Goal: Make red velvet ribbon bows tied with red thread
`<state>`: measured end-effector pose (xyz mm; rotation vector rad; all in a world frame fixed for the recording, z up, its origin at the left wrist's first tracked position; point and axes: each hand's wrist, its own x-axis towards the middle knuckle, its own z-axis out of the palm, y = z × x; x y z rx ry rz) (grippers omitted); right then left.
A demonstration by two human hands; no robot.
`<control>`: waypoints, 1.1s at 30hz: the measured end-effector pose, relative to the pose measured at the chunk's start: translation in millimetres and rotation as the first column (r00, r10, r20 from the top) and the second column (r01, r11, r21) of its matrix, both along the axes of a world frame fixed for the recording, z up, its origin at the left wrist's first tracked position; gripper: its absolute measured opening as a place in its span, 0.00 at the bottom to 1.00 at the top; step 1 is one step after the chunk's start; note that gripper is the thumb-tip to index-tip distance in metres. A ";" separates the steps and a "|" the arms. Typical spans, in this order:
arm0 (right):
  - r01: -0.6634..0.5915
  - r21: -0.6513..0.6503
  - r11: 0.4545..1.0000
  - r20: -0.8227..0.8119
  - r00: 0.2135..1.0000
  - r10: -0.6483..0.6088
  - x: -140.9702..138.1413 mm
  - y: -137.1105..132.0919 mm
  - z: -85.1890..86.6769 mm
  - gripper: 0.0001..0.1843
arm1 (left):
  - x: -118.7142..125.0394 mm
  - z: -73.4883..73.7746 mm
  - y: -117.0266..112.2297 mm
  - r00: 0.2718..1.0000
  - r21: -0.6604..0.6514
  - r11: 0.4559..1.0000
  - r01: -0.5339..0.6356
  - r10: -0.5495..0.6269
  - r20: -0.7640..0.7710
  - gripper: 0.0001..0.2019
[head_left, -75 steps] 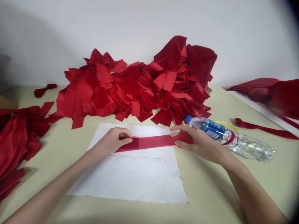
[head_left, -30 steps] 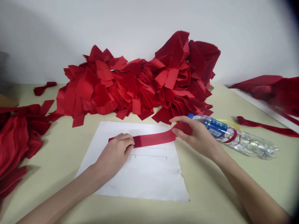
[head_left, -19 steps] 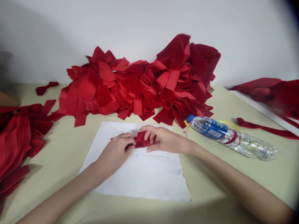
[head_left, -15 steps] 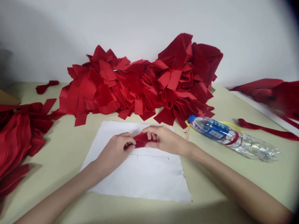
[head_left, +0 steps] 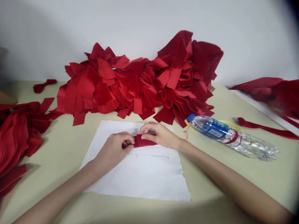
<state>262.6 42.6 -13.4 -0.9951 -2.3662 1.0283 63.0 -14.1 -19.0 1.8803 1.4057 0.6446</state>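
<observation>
A red velvet ribbon (head_left: 146, 142) lies folded over the upper part of a white sheet of paper (head_left: 140, 180), which bears thin ruled lines with short end marks. My left hand (head_left: 118, 143) pinches the ribbon's left end between thumb and fingers. At the other end, my right hand (head_left: 160, 135) grips the folded layer, its thumb in front and the fingers curled behind. Part of the ribbon is hidden under both hands.
Behind the paper a big heap of red ribbon pieces (head_left: 130, 87) stands against the wall. More red strips (head_left: 18, 130) lie at the left. To the right are a clear plastic bottle (head_left: 233, 137) with a blue cap, a loose red strip (head_left: 266, 127) and another red pile (head_left: 275, 96).
The ribbon's upper layer, raised in a loop before, now lies flatter with its end folded toward the left hand. My right hand has shifted slightly; the left still pinches the left end.
</observation>
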 end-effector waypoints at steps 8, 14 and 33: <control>-0.039 0.255 0.966 0.099 0.995 0.014 -5.7 0.2 -3.3 0.04 | 2.0 1.3 -1.2 1.000 0.000 1.000 -0.015 0.015 -0.016 0.07; -0.005 0.292 0.956 0.133 0.990 -0.035 -7.7 -2.7 -6.0 0.04 | 1.0 -0.1 -2.6 0.998 0.074 0.997 0.005 -0.001 -0.057 0.08; 0.031 0.310 0.950 0.155 0.984 -0.083 -12.5 -7.1 -9.3 0.03 | 2.8 -1.4 -6.1 0.984 0.222 0.971 0.088 -0.050 -0.171 0.08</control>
